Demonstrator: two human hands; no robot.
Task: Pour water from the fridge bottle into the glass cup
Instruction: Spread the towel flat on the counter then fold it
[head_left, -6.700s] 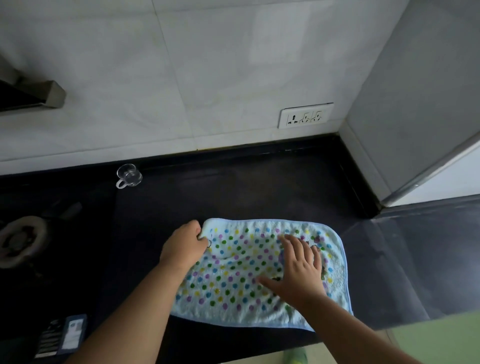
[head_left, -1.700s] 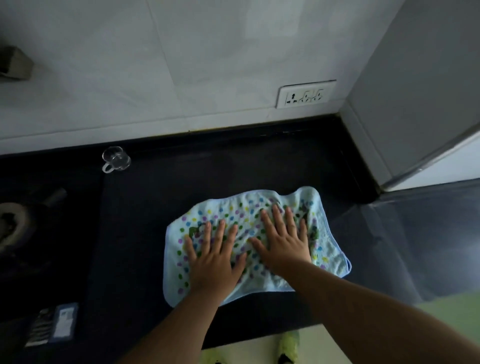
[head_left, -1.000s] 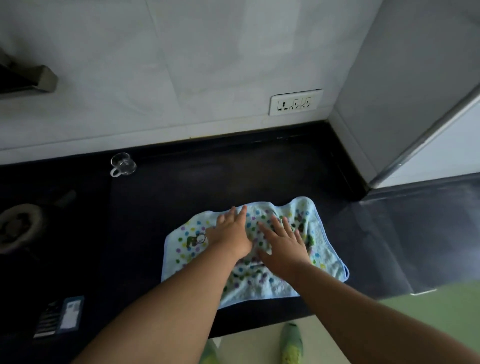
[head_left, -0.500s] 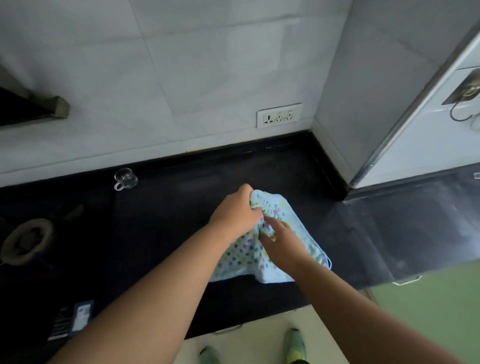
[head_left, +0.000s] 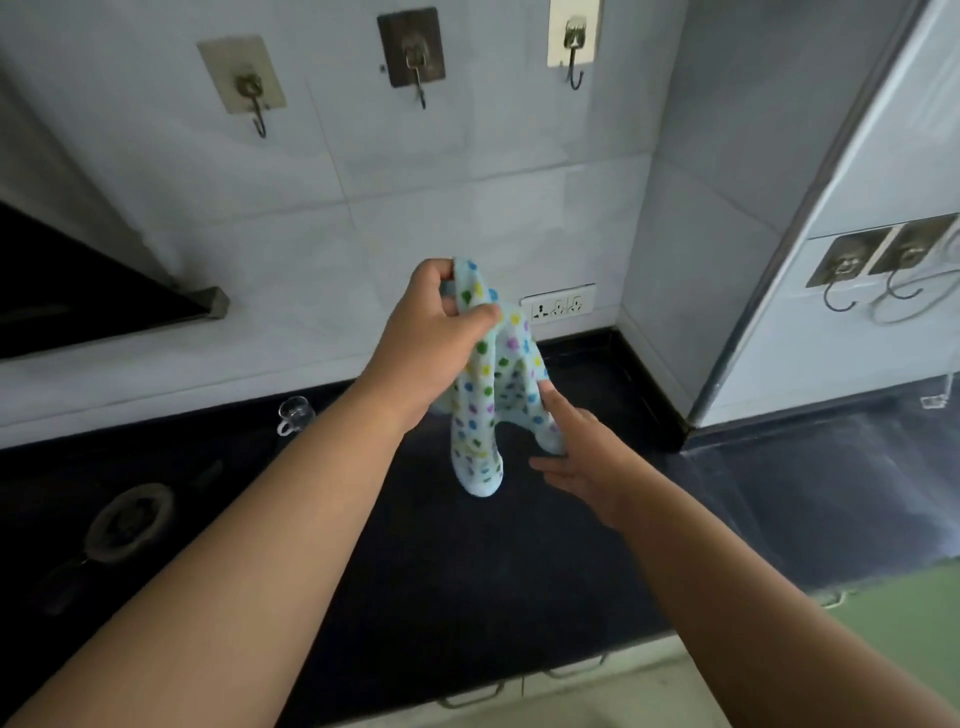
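A small clear glass cup (head_left: 295, 413) with a handle stands on the black counter (head_left: 467, 571) near the back wall, left of my hands. No bottle is in view. My left hand (head_left: 434, 332) is raised above the counter and grips the top of a light blue dotted towel (head_left: 491, 395), which hangs down bunched. My right hand (head_left: 576, 449) is lower and to the right, fingers spread, with its fingertips touching the towel's lower fold.
Three wall hooks hang above: a beige one (head_left: 249, 98), a brown one (head_left: 415, 67) and a white one (head_left: 573, 52). A socket strip (head_left: 558, 309) sits low on the wall. A stove burner (head_left: 130, 519) is at left. A grey panel with hooks (head_left: 857, 270) stands at right.
The towel has been gathered and lifted off the counter by my left hand. My right hand has loosened its hold. The view has tilted up and shows the wall hooks.
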